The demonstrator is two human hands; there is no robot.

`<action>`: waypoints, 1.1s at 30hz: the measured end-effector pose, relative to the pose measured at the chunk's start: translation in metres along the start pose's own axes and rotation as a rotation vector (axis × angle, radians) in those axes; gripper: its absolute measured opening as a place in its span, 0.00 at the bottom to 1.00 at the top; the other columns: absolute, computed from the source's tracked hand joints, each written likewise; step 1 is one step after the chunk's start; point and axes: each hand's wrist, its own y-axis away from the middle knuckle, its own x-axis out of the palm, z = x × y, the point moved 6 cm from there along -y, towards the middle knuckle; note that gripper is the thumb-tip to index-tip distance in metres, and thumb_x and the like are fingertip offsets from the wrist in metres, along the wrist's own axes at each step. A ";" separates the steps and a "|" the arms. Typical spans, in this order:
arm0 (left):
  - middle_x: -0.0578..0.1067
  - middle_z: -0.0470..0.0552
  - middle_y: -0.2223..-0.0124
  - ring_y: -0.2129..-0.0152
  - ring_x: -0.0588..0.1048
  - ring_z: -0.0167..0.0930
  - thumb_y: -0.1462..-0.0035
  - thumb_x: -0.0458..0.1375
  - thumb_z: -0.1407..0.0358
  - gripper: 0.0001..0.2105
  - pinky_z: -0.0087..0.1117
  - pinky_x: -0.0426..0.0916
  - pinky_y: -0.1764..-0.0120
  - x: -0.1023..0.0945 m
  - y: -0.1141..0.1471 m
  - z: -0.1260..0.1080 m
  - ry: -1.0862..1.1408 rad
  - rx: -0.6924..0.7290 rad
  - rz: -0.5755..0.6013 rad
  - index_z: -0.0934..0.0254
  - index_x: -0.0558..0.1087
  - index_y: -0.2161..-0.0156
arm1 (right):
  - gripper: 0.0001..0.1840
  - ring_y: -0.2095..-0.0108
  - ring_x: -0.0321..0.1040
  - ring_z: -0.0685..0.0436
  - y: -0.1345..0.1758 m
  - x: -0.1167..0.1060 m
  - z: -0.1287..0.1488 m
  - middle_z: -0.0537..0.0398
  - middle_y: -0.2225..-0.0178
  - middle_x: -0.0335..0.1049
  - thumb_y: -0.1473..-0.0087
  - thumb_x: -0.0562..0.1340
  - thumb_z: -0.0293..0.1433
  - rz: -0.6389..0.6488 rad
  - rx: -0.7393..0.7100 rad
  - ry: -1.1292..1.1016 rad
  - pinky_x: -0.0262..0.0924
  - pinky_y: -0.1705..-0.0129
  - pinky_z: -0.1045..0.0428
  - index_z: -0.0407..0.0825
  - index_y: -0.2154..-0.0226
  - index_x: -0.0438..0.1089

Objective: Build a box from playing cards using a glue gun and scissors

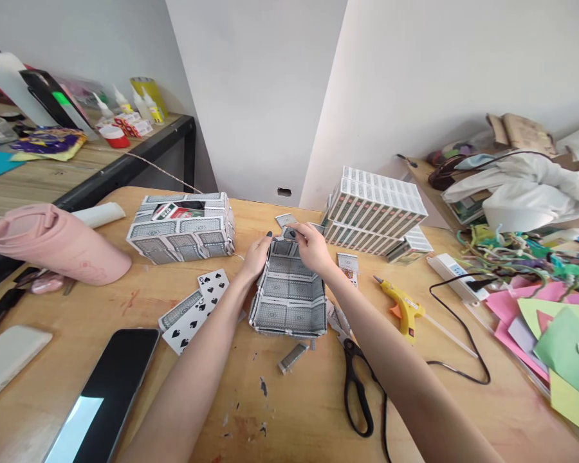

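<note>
An open-topped box made of folded grey-backed playing cards [292, 288] rests on the table in front of me. My left hand [257, 257] grips its far left corner, thumb on the rim. At the far rim, my right hand [312, 247] pinches a folded playing card [290, 233] against the box. Just beyond lies another folded card [284, 220]. On the near side is a small folded card piece [293, 357]. Black-handled scissors [357, 386] lie to the right, partly under my right forearm. Loose playing cards [200, 312] lie to the left, spades showing on some.
A finished-looking card box [181, 231] stands at the back left, beside a pink tumbler [60, 244]. Stacked card packs [376, 209] stand at the back right. A yellow glue gun [403, 308], a power strip [458, 276] with cable, and a phone [109, 392] also lie around.
</note>
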 end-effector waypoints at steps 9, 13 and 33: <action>0.78 0.52 0.66 0.63 0.73 0.35 0.46 0.49 0.52 0.23 0.32 0.65 0.58 -0.001 -0.004 0.006 0.029 -0.004 0.003 0.70 0.76 0.61 | 0.19 0.61 0.62 0.45 0.000 -0.004 -0.001 0.51 0.66 0.66 0.46 0.48 0.25 -0.027 -0.009 0.017 0.56 0.56 0.50 0.49 0.56 0.69; 0.78 0.51 0.67 0.63 0.73 0.35 0.46 0.49 0.55 0.20 0.32 0.65 0.59 -0.001 -0.002 0.004 0.013 -0.004 -0.015 0.69 0.76 0.63 | 0.19 0.62 0.62 0.46 0.000 0.001 0.001 0.51 0.65 0.66 0.45 0.48 0.25 0.030 -0.020 0.048 0.57 0.57 0.51 0.49 0.57 0.69; 0.72 0.47 0.76 0.74 0.68 0.30 0.46 0.49 0.58 0.16 0.29 0.61 0.70 -0.003 -0.003 0.006 -0.053 -0.023 -0.079 0.68 0.72 0.73 | 0.11 0.62 0.67 0.43 -0.014 0.012 0.026 0.48 0.64 0.73 0.49 0.56 0.23 0.132 0.101 0.353 0.58 0.58 0.51 0.45 0.67 0.74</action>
